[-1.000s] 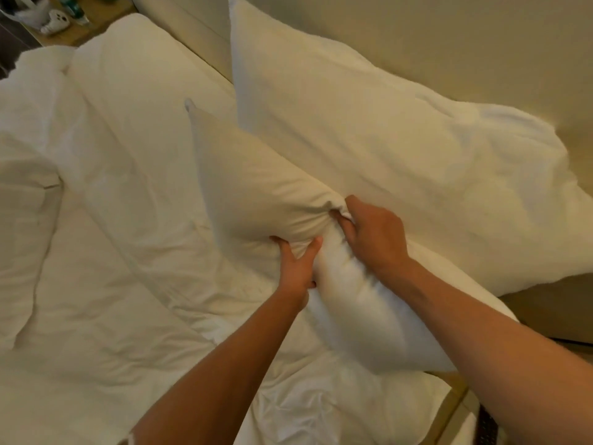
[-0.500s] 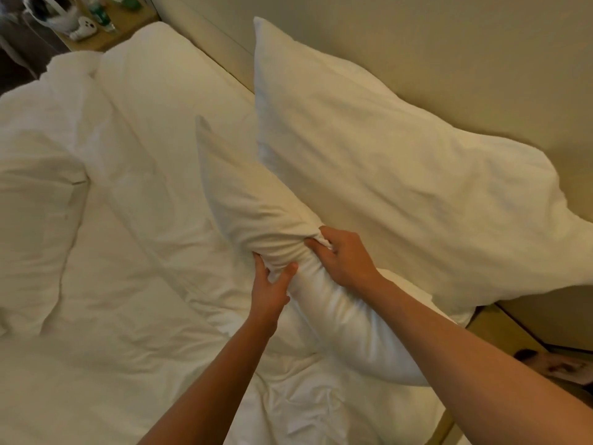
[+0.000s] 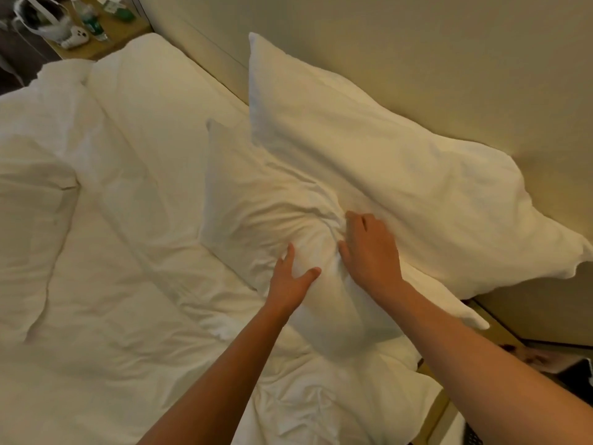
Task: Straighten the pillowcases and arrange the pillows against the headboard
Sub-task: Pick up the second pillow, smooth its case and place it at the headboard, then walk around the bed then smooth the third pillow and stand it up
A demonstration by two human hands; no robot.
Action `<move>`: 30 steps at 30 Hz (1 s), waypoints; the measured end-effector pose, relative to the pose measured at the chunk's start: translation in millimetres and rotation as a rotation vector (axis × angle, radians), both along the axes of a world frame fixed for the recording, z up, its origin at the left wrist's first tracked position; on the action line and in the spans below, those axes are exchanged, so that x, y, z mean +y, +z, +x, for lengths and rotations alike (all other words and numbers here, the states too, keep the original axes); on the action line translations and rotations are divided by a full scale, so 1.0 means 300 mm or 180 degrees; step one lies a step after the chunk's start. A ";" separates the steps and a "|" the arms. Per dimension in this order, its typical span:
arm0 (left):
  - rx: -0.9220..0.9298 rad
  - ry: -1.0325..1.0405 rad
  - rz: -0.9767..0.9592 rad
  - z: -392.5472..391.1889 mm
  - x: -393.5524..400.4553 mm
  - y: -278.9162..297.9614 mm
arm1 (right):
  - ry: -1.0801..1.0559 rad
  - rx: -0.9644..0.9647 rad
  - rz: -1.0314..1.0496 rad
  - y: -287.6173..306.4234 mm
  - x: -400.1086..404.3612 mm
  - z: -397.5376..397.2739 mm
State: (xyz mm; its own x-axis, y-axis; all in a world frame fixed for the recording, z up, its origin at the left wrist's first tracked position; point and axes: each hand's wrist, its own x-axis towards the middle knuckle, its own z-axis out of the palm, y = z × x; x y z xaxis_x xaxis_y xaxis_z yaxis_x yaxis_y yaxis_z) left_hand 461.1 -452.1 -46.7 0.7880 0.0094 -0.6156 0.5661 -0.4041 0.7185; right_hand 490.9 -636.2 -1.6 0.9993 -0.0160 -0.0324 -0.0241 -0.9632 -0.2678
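Note:
A large white pillow leans upright against the beige headboard. In front of it a second white pillow lies lower on the bed, tilted against the first, its case bunched into creases at the middle. My left hand rests flat on this front pillow's near side with fingers spread. My right hand presses on the creased middle, fingers apart, where the two pillows meet. Neither hand pinches the fabric.
A rumpled white duvet covers the bed to the left, with a folded mound at the far left. A wooden nightstand holding bottles and white devices stands at top left. A wooden ledge runs along the right.
Both hands gripped the front pillow's top edge and held it upright. They have let go, and the pillow has dropped lower against the back pillow with my open hands pressing on it.

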 end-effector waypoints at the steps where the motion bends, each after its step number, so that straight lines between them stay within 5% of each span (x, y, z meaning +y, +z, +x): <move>1: -0.0047 -0.0048 0.0092 -0.002 -0.009 -0.007 | -0.0006 0.0041 -0.0004 -0.016 -0.021 -0.035; 18: 0.0262 -0.0350 0.0092 -0.247 -0.128 0.100 | -0.0305 0.0541 0.0024 -0.027 -0.219 -0.391; 26: 0.0398 0.0064 -0.0298 -0.504 -0.141 0.258 | 0.0125 0.0589 -0.0062 0.064 -0.314 -0.604; 30: 0.0267 0.0404 -0.0271 -0.703 -0.102 0.339 | 0.0219 0.0686 0.0424 0.111 -0.341 -0.771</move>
State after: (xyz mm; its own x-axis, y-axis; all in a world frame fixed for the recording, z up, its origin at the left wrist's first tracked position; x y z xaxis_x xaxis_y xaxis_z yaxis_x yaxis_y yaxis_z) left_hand 250.2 -482.8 55.1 0.7295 0.0506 -0.6821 0.6682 -0.2652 0.6951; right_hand 259.7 -738.7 31.8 0.9677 0.0704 -0.2420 -0.0300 -0.9211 -0.3881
